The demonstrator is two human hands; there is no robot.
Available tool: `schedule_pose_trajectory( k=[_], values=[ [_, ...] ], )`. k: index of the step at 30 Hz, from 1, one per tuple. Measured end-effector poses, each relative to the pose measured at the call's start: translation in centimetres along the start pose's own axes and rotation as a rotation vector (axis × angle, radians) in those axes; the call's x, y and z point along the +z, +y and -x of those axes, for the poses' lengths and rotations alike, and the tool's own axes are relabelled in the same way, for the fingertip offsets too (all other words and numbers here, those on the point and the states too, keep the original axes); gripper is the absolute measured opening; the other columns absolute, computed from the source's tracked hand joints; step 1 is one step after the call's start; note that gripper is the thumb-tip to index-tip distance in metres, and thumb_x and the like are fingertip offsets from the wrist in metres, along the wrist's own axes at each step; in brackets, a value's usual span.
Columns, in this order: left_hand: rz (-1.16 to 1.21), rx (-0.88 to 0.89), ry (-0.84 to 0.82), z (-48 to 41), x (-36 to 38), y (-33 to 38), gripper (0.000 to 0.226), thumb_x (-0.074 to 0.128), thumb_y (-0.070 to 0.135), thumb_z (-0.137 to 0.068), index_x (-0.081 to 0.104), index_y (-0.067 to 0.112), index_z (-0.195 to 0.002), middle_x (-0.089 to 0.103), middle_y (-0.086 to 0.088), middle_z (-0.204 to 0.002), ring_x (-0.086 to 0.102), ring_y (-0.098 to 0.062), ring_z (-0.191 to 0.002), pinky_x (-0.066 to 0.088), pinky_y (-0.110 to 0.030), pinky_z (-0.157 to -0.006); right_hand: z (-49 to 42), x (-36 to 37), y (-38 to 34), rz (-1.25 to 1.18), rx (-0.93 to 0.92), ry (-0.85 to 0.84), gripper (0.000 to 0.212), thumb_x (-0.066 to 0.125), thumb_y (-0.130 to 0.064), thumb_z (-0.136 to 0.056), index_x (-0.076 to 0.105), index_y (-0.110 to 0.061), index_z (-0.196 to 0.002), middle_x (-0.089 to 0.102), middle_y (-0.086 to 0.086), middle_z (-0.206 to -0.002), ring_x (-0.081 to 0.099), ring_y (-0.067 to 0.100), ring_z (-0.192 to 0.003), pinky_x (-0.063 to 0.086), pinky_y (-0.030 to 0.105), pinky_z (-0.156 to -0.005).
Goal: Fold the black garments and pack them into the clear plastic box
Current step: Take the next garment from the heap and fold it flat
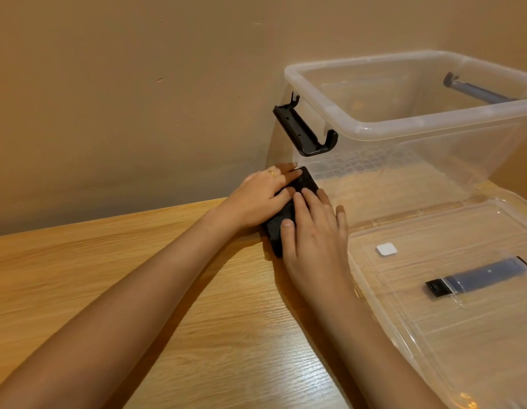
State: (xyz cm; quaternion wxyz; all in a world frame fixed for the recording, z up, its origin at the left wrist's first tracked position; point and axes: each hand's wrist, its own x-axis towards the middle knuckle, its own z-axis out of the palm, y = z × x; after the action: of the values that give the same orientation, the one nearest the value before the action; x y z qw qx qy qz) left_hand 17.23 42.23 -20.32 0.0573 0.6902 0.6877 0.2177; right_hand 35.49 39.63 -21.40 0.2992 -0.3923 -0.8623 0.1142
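Note:
A small folded black garment [306, 183] lies on the wooden table [138, 261], just left of the clear plastic box [374, 128]. My left hand [262, 199], with a gold ring on one finger, lies flat across the garment's far part. My right hand [315, 234] rests on its near part with the fingers spread and the thumb on the cloth. Both hands press the garment down against the table. Most of it is hidden under them. The box stands open, and nothing shows inside it.
The box's clear lid [451, 290], with a dark handle [475, 276], lies flat on the table to the right of my right hand. A black latch [303, 128] sticks out from the box's left end above the garment. A tan wall stands behind the table.

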Motion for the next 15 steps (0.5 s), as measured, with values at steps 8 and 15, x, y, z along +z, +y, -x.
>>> schedule_pose_trajectory(
  k=[8,15],
  values=[
    [0.098,-0.065,-0.007,1.4,0.5,-0.7,0.052,0.034,0.041,-0.107,0.032,0.026,-0.157,0.031,0.006,-0.163,0.025,-0.012,-0.148,0.031,-0.045,-0.119,0.5,1.3,1.3,0.05,-0.015,-0.135,0.062,0.019,-0.038,-0.103,0.03,-0.01,-0.158,0.028,0.005,-0.165,0.011,0.019,-0.155,-0.002,0.046,-0.124],
    [0.006,-0.278,0.171,8.8,-2.3,0.1,0.05,0.032,0.048,-0.106,0.025,0.042,-0.155,0.009,0.007,-0.167,0.012,-0.018,-0.153,0.029,-0.051,-0.116,0.4,-0.1,-0.4,-0.112,-0.077,0.03,0.052,0.036,-0.031,-0.103,0.046,-0.009,-0.149,0.046,0.007,-0.155,0.028,0.02,-0.15,0.002,0.043,-0.125]
  ],
)
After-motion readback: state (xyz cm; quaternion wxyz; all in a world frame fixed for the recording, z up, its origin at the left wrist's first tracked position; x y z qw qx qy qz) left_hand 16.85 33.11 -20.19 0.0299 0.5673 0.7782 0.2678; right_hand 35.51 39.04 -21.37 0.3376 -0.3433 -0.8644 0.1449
